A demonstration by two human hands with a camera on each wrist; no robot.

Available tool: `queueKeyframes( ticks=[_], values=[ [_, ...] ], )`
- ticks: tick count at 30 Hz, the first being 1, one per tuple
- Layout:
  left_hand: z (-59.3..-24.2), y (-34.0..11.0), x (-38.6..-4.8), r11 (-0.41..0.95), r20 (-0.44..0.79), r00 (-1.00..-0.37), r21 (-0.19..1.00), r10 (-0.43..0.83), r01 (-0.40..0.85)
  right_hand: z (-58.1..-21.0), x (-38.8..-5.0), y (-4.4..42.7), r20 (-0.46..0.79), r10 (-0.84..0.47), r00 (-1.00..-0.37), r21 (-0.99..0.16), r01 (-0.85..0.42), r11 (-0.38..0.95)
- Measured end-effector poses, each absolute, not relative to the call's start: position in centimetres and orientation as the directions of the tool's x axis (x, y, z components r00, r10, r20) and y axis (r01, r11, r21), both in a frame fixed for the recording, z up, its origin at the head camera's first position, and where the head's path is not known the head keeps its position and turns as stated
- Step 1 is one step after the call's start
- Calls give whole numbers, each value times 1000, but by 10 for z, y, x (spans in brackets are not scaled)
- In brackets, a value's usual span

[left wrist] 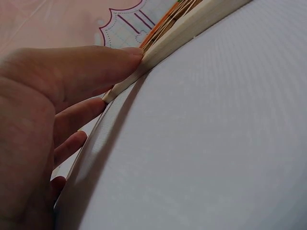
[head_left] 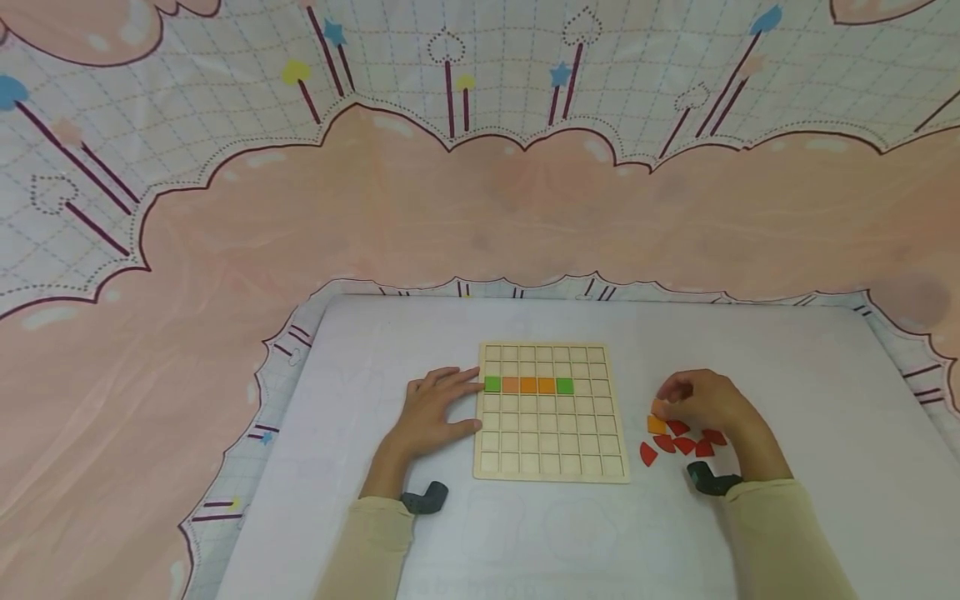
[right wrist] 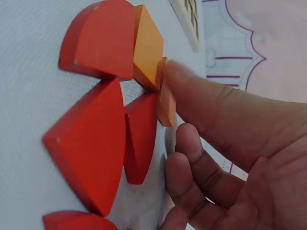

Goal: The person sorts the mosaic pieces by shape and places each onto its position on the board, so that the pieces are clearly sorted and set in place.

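Note:
A pale wooden grid board [head_left: 551,452] lies flat on the white table. One of its rows holds a green tile [head_left: 492,384] at the left edge, several orange tiles [head_left: 528,385] and another green tile [head_left: 565,386]. My left hand [head_left: 429,417] rests at the board's left side, fingers extended; in the left wrist view its thumb [left wrist: 122,62] touches the board's edge. To the right of the board, my right hand [head_left: 708,400] pinches an orange square tile [right wrist: 167,103], partly hidden by the fingers. Another orange tile [head_left: 656,425] lies just below it.
Several red wedge-shaped pieces [head_left: 664,443] lie loose on the table beside the right hand, one wedge [head_left: 648,454] a little apart at the left. Dark wrist bands [head_left: 425,498] are on both wrists. A patterned pink cloth [head_left: 525,217] surrounds the white table [head_left: 525,542].

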State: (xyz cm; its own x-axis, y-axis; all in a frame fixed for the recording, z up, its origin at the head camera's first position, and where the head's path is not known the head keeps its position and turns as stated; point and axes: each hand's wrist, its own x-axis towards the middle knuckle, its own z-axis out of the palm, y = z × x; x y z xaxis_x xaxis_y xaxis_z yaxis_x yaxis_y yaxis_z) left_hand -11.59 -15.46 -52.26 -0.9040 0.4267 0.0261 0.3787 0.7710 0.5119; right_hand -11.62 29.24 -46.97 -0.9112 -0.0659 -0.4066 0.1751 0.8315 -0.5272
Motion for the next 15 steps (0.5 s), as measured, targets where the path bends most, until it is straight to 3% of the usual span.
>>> queueKeyframes(
  ticks=[15],
  values=[
    [-520,-154,-116,778,13,-907,509,421,368,-470,-114,288,-378,-88,-922,-539,142,830]
  ],
)
